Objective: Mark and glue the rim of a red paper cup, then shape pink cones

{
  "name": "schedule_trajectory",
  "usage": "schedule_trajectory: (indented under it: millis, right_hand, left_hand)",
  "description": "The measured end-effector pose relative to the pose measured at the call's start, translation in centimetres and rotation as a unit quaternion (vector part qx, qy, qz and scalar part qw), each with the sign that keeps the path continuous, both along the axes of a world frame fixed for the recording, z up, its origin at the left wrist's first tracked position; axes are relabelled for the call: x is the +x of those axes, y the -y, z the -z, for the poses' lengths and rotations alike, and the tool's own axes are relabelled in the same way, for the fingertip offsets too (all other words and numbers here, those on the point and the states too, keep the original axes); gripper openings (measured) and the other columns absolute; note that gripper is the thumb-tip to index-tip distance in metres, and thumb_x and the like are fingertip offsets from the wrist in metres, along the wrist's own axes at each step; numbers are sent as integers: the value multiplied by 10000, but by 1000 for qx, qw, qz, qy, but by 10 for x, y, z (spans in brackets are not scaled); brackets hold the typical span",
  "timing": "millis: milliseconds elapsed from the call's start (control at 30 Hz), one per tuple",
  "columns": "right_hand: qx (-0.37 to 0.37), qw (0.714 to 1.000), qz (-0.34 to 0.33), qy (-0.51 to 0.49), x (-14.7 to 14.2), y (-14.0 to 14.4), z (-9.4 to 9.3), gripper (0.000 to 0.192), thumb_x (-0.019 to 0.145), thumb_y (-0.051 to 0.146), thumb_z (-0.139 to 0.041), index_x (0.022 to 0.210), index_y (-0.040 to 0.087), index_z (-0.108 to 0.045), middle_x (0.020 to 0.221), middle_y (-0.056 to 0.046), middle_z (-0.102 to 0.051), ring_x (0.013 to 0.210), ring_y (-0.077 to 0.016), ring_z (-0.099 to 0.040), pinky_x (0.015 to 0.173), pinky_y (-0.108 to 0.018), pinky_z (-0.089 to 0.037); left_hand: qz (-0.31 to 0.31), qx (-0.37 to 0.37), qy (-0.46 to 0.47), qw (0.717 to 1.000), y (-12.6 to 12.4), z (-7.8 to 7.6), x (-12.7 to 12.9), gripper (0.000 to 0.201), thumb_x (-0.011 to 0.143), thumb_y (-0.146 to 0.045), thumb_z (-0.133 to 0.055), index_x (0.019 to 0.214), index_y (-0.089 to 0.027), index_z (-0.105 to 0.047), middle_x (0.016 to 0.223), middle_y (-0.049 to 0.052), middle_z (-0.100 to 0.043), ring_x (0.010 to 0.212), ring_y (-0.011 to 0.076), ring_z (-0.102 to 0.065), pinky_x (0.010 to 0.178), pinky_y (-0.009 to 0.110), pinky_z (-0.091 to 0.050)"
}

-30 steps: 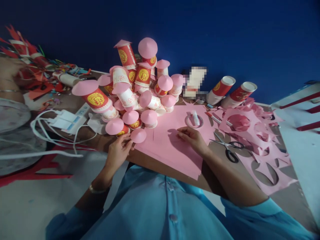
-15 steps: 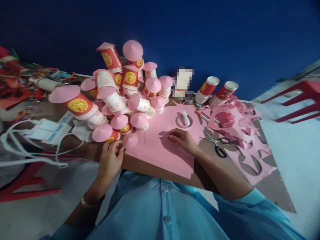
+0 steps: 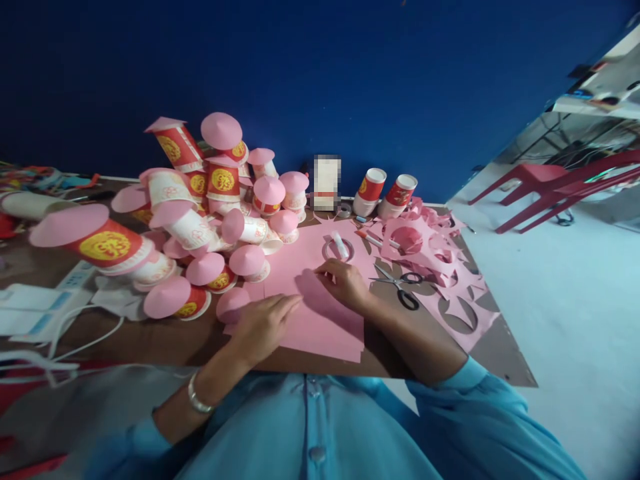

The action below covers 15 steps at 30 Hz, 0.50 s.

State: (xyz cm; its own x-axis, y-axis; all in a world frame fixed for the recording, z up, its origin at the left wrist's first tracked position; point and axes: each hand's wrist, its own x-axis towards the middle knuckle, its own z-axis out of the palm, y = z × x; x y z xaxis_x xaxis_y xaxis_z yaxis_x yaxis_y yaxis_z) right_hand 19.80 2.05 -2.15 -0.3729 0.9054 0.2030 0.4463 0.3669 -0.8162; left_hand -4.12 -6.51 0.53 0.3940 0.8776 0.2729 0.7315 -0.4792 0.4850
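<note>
My left hand (image 3: 266, 327) reaches over the lower left of a pink paper sheet (image 3: 320, 337), its fingers stretched out and close together. Just behind that hand lies a small pink paper cone (image 3: 233, 305), partly covered by it. My right hand (image 3: 346, 285) is over the middle of the same sheet, fingers loosely bent and apart, with nothing visible in them. Beyond it, a glue stick (image 3: 340, 245) lies across a roll of clear tape (image 3: 326, 251). Black-handled scissors (image 3: 397, 283) lie spread to the right of my right hand.
Paper cups with pink cone tops (image 3: 223, 180) crowd the left side. Two stacks of cups (image 3: 371, 190) stand by the blue wall. Cut pink scraps (image 3: 450, 267) cover the right side. A power strip (image 3: 75, 283) with white cables sits left; a red stool (image 3: 520, 183) stands beyond the table.
My left hand has moved right, from beside the small cone onto the pink sheet. My right hand stays over the sheet. The view has swung to the right.
</note>
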Motion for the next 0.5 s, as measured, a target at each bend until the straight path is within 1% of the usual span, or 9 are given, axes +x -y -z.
schedule_trajectory:
  millis: [33, 100, 167, 233, 300, 367, 400, 433, 500]
  right_hand:
    - [18, 999, 14, 33, 3, -3, -5, 167, 991, 261, -655, 1011, 226, -817, 1042, -96, -801, 766, -180, -658, 762, -325, -505]
    - [69, 984, 47, 160, 10, -10, -17, 199, 1027, 243, -617, 1080, 229, -808, 1114, -102, -801, 853, -200, -696, 784, -320, -512]
    - [113, 946, 71, 296, 14, -17, -28, 255, 1066, 256, -579, 1218, 218, -780, 1155, -117, -794, 984, -233, -726, 836, -322, -527]
    - [138, 907, 86, 389, 17, -23, -34, 321, 1107, 289, -521, 1321, 202, -744, 1163, -142, -786, 1064, -264, -731, 912, -352, -536]
    - [144, 889, 90, 425, 18, -26, -37, 334, 1119, 324, -510, 1319, 209, -751, 1160, -155, -785, 1086, -284, -730, 962, -383, -538]
    - [145, 885, 84, 434, 19, -27, -36, 310, 1096, 360, -576, 1314, 239, -761, 1211, -151, -782, 1099, -289, -727, 982, -392, -545]
    - [146, 883, 80, 439, 19, -27, -35, 315, 1081, 373, -611, 1336, 253, -753, 1249, -147, -776, 1105, -289, -726, 987, -394, -551]
    - [147, 881, 77, 443, 20, -27, -33, 329, 1068, 376, -635, 1359, 265, -743, 1276, -144, -770, 1108, -287, -726, 994, -397, -555]
    - [150, 878, 71, 450, 23, -27, -30, 338, 1062, 332, -644, 1385, 289, -731, 1301, -132, -764, 1114, -275, -730, 1027, -404, -557]
  left_hand:
    - [20, -4, -21, 1000, -10, -4, 10, 266, 1048, -205, -563, 1192, -239, -784, 1045, 95, -855, 921, 267, -816, 794, 360, -618]
    - [54, -1, -69, 996, -30, -10, 30, 327, 1022, -114, -528, 1215, -221, -768, 1121, 110, -841, 982, 275, -808, 836, 384, -636]
    - [79, 4, -120, 990, -49, -12, 48, 369, 1018, -64, -485, 1253, -189, -740, 1174, 128, -818, 1042, 275, -792, 863, 395, -645]
    - [80, 8, -167, 983, -65, -10, 62, 311, 1051, -105, -477, 1207, -176, -736, 1198, 141, -796, 1123, 288, -763, 919, 415, -642]
    - [64, 7, -197, 978, -77, -4, 69, 310, 1066, -115, -456, 1236, -165, -711, 1269, 161, -760, 1140, 291, -743, 984, 446, -624]
    - [61, 8, -202, 977, -84, 4, 71, 306, 1066, -118, -447, 1242, -140, -696, 1216, 180, -752, 1072, 304, -743, 948, 474, -628]
    - [61, 10, -202, 977, -87, 9, 70, 300, 1061, -122, -456, 1248, -139, -690, 1201, 179, -745, 1074, 311, -736, 941, 481, -628]
    - [61, 12, -201, 978, -88, 13, 68, 293, 1061, -134, -467, 1255, -150, -685, 1201, 172, -736, 1092, 313, -726, 941, 479, -627]
    - [62, 13, -195, 979, -90, 22, 64, 283, 1064, -157, -485, 1269, -193, -677, 1196, 137, -718, 1111, 287, -713, 965, 452, -620]
